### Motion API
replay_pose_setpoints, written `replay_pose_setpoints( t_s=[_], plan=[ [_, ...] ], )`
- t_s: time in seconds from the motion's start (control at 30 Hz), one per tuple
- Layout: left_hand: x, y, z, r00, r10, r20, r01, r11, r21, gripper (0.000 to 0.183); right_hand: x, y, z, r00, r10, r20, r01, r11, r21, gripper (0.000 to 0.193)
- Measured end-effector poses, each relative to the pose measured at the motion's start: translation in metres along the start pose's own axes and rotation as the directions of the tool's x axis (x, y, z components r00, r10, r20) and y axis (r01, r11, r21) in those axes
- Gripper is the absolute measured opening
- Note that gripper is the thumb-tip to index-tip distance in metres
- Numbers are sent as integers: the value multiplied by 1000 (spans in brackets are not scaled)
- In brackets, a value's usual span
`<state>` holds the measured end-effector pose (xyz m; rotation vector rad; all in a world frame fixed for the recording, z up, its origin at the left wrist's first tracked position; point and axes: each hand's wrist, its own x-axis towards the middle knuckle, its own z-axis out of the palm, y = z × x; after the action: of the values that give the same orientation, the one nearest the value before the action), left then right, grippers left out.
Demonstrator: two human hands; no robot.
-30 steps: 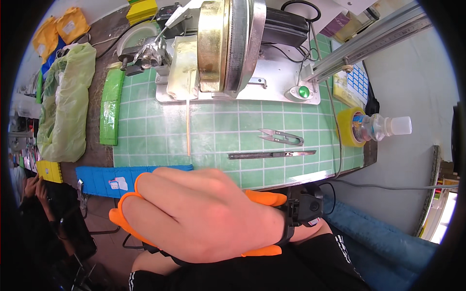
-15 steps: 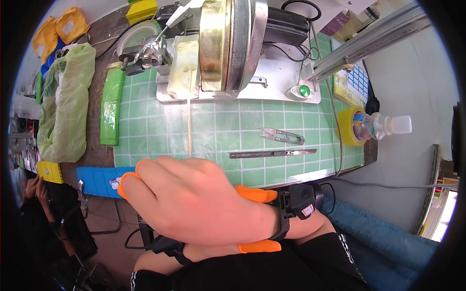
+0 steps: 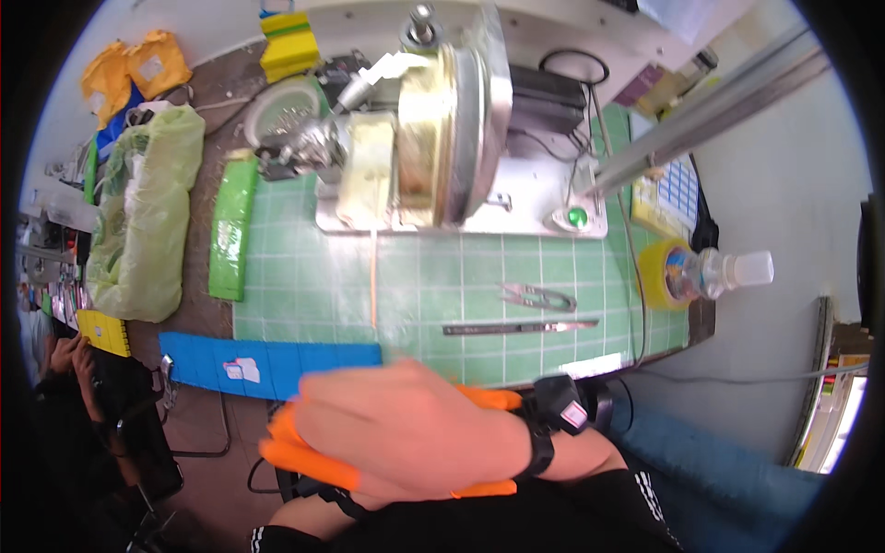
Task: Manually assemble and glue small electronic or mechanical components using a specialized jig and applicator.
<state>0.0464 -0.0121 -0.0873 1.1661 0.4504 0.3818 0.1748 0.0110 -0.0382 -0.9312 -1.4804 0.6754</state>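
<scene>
My right hand lies across my left hand in front of the table edge. Orange finger covers are on the fingertips. Motion smears the right hand's fingers, and its palm is hidden. From beneath it, stretched fingertips of my left hand stick out on both sides of the right wrist; the rest is mostly covered. Nothing shows between the hands. A black strapped device sits on the right wrist. Just beyond the hands is a blue segmented strip. On the green tiled mat lie snips and a slim dark knife-like tool.
A machine with a brass-coloured wheel stands at the back on a metal plate. A thin tan stick reaches from it. A pale green bag and green strip are left; yellow tape and a bottle are right.
Both hands have drawn back toward my body, off the blue strip, with the right hand still over the left. The view has tilted up, so the table sits lower in it.
</scene>
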Motion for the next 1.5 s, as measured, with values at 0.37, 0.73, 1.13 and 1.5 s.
replay_pose_setpoints(
  t_s=[0.37,0.73,1.13,1.5],
  plan=[
    [8,42,-18,922,376,96,-384,852,357,26,-14,-70,-92,974,48,220,-187,719,669,25],
    [66,64,-7,873,437,214,-477,857,196,21,12,-78,-130,985,162,54,-135,549,825,29],
    [42,77,-34,816,537,214,-567,673,476,42,-7,-63,-150,986,96,137,-75,985,-153,30],
    [36,71,-55,770,577,273,-637,667,387,44,-14,-47,-93,968,209,135,-157,933,-325,30]
  ],
)
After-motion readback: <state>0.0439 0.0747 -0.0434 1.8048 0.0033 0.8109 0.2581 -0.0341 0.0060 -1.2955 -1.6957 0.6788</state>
